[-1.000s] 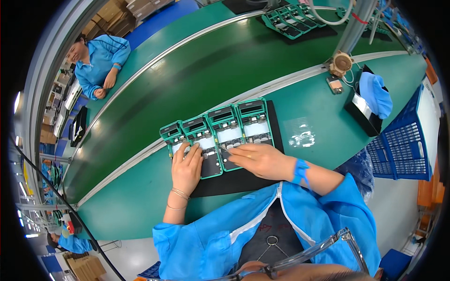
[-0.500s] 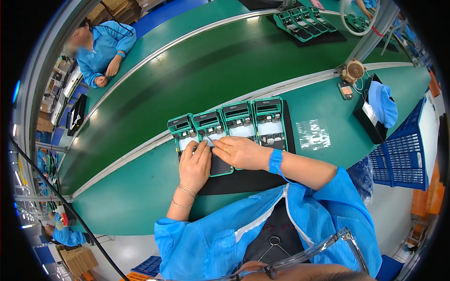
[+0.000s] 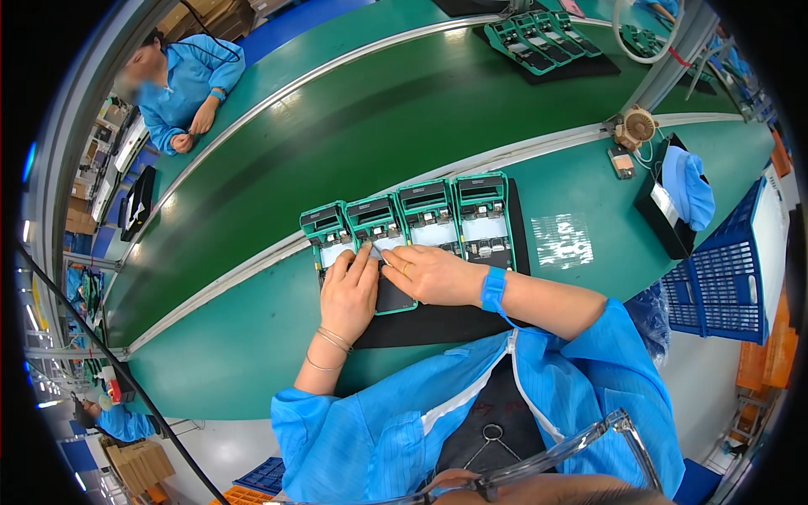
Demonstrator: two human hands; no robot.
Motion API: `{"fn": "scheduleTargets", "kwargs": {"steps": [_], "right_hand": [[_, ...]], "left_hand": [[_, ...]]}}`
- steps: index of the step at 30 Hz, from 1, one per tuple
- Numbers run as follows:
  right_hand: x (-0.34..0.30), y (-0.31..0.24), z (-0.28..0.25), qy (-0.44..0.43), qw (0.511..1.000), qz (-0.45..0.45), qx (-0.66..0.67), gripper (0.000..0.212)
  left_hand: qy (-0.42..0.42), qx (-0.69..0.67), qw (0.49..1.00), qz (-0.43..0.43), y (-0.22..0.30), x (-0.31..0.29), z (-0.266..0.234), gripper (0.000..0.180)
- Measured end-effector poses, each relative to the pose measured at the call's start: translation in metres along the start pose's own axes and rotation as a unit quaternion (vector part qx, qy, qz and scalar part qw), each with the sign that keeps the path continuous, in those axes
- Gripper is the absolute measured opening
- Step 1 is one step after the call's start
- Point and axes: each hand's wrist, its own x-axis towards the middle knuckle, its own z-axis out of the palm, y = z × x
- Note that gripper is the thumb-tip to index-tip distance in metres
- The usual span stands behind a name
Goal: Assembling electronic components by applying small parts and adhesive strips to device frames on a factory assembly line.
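Several green-framed electronic device housings stand side by side in a row on a black mat, their inner parts and white panels exposed. Both hands meet over the second housing from the left. My left hand has its fingers bent and close together, with the fingertips down on the housing. From the right, my right hand reaches in with thumb and fingers pinched near the same spot. A small pale piece shows between the fingertips, too covered to name. A blue band circles my right wrist.
A clear plastic sheet lies right of the mat. Farther right are a small fan, a black box with blue cloth and a blue crate. Beyond the green belt sits a co-worker; more housings stand at the back.
My left fingertips have shifted slightly forward on the second housing, and the left forearm has moved a little left. My right hand stays nearly in place. The housings have barely moved.
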Motion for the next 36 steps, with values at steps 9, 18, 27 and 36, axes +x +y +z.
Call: {"fn": "scheduleTargets", "kwargs": {"steps": [9, 18, 27, 36], "right_hand": [[-0.053, 0.008, -0.105, 0.006, 0.995, 0.091, 0.039, 0.035], [-0.2, -0.024, -0.179, 0.059, 0.94, 0.337, 0.015, 0.025], [-0.232, -0.043, -0.172, 0.084, 0.94, 0.328, 0.043, 0.024], [-0.246, -0.037, -0.173, 0.079, 0.941, 0.325, 0.045, 0.025]], "left_hand": [[-0.005, 0.013, 1.0, 0.026, 0.005, 0.001, -0.004, 0.027], [-0.002, -0.222, 0.962, 0.157, 0.099, 0.065, -0.002, 0.032], [-0.118, -0.211, 0.911, 0.334, 0.175, 0.107, 0.071, 0.044], [-0.152, -0.19, 0.912, 0.329, 0.183, 0.114, 0.064, 0.046]]}}
